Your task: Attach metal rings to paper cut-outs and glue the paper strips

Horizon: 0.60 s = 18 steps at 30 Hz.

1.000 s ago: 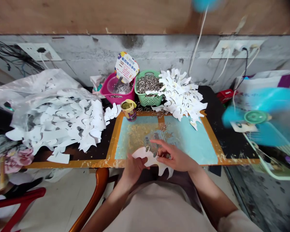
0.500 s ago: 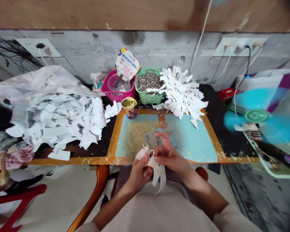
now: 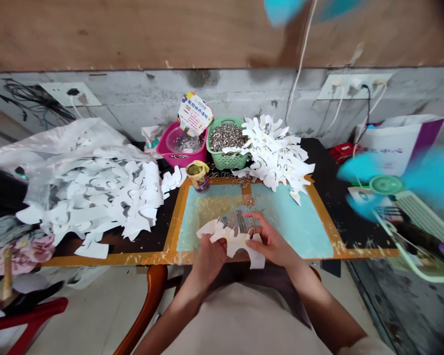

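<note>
My left hand (image 3: 207,256) and my right hand (image 3: 272,241) hold one white paper cutout (image 3: 232,240) between them at the near edge of the blue mat (image 3: 299,222). Both hands are closed on it, left at its left end, right at its right end. Small metal rings show along the cutout's top edge by my right fingers. A few loose rings (image 3: 252,200) lie on the mat just beyond.
A heap of white cutouts (image 3: 92,192) on plastic lies at left, another heap (image 3: 277,150) at back right. A green basket of metal rings (image 3: 227,138), a pink basket (image 3: 179,143) and a small yellow cup (image 3: 199,175) stand behind the mat. A spinning blue fan (image 3: 387,185) is at right.
The cutout hung folded down between my hands half a second ago; now it is spread flat and held level. Both hands moved slightly apart and toward the mat.
</note>
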Each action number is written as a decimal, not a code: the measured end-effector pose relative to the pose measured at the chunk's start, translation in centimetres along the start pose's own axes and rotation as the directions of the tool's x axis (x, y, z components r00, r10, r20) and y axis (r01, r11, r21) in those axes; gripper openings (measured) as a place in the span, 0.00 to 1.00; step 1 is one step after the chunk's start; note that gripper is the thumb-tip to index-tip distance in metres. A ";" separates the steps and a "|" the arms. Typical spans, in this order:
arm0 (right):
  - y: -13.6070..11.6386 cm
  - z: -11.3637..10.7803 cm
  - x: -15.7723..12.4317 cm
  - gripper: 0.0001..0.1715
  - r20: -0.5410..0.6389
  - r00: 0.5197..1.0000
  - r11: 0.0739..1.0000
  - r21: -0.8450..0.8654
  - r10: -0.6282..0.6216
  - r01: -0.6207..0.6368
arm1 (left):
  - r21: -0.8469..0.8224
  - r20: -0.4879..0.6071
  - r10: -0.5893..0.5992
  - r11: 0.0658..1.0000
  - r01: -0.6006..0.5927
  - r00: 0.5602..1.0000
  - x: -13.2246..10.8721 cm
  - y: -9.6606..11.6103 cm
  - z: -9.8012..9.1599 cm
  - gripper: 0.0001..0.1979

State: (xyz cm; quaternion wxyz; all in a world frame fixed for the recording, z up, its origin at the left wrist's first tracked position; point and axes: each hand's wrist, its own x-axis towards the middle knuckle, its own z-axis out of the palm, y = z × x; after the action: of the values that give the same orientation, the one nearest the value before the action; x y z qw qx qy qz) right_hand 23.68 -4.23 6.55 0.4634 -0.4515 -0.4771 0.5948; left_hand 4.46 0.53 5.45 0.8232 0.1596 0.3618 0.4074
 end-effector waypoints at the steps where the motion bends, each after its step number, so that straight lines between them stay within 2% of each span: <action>1: -0.2 0.1 0.0 0.34 0.001 1.000 1.000 -0.027 -0.006 0.006 | 0.062 0.009 0.026 0.998 -0.026 1.000 0.0 -0.2 0.3 0.30; 5: -1.3 0.5 0.3 0.34 0.012 0.999 0.997 -0.063 -0.036 0.037 | 0.237 0.007 0.164 0.958 -0.161 0.986 0.6 -1.0 0.7 0.17; 10: -1.3 0.3 0.7 0.38 -0.007 1.000 0.996 0.091 -0.018 0.019 | 0.365 -0.017 0.373 0.866 -0.341 0.928 1.1 -1.0 0.2 0.21; 13: -1.0 -0.4 1.4 0.42 0.031 0.999 0.987 0.157 -0.042 0.036 | 0.517 0.034 0.473 0.746 -0.420 0.881 0.8 -0.2 0.6 0.18; 16: -1.1 -0.5 2.3 0.40 -0.022 0.993 0.993 0.032 -0.114 0.115 | 0.649 0.115 0.511 0.610 -0.454 0.852 0.5 0.7 1.3 0.17; 18: -1.6 -0.1 2.8 0.35 -0.060 0.983 0.981 -0.097 -0.173 0.167 | 0.678 0.147 0.499 0.578 -0.455 0.854 0.5 0.9 1.5 0.17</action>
State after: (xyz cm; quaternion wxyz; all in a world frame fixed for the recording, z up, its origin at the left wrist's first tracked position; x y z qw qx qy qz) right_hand 23.54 -1.29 7.81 0.5073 -0.4499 -0.5246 0.5149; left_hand 5.21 1.52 6.74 0.5511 0.5337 0.4547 0.4525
